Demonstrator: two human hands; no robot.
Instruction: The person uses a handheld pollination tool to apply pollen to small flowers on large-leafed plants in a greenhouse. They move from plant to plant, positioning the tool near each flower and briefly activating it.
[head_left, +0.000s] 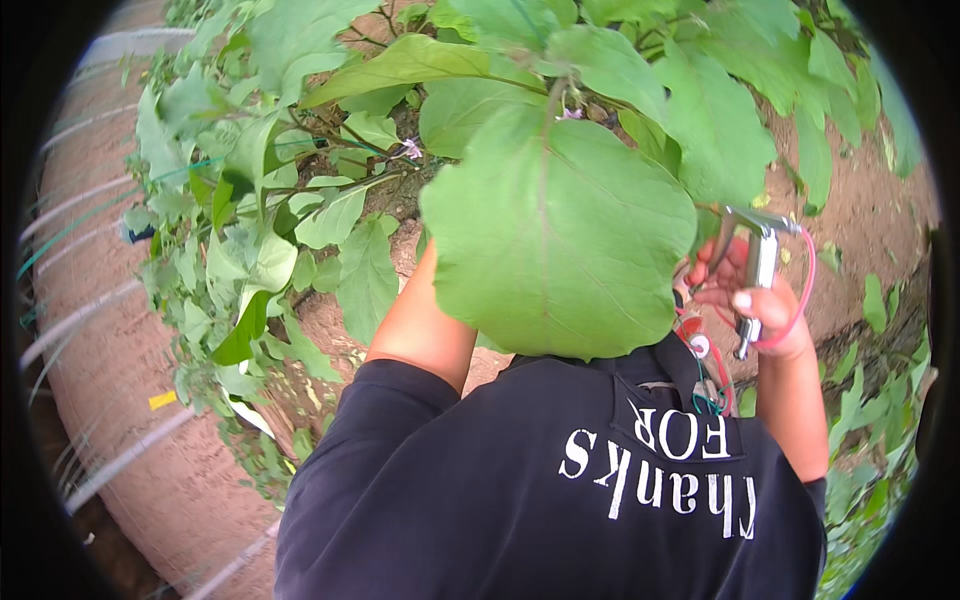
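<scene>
On the right, my right hand (750, 296) is wrapped round a metal hand tool (762, 262) with silver handles, fitted with a pink coiled tube or cord (808, 279). The tool's head lies beside the stem and leaf edge of an eggplant plant. A large green eggplant leaf (562, 232) fills the middle and covers my left hand; only the left forearm (420, 322) shows, reaching under that leaf. Small purple flowers (411, 148) hang among the stems to the left of the leaf.
Dense eggplant foliage (720, 112) spreads across the top and left. Bare brown soil (862, 217) lies at the right. Curved pale poles (112, 465) and green strings (82, 221) run along the left. A yellow tag (162, 400) lies near them. Red and green cords hang at my chest.
</scene>
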